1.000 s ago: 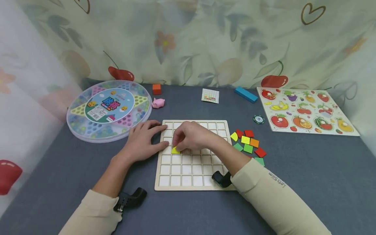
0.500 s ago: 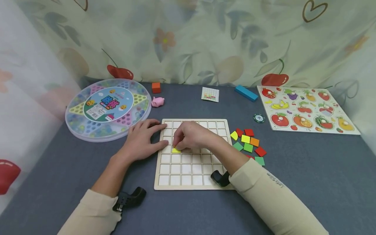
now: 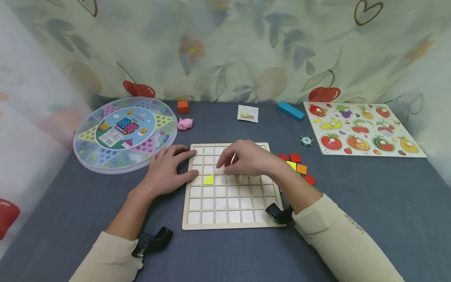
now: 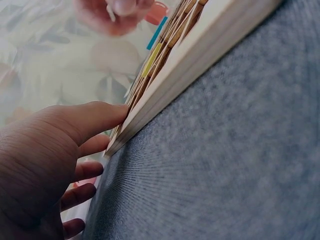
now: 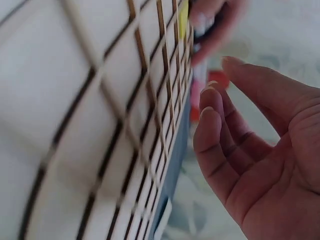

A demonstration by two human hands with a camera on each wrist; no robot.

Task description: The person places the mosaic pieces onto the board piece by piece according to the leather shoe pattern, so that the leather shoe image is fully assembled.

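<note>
As I look through the head camera, the yellow tile sits in a cell of the gridded board, just left of the right hand, whose bent fingers hang parted, holding nothing. The left hand touches the edge, fingers spread. The right forearm hides some loose tiles from me.

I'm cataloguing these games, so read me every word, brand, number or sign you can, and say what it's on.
"跳棋", apparently: stylised characters on the round game board.
White sticker on that board: print too small.
Right sleeve: lettering too blurred.
Round chip: centre marking unreadable.
Nothing else legible.
</note>
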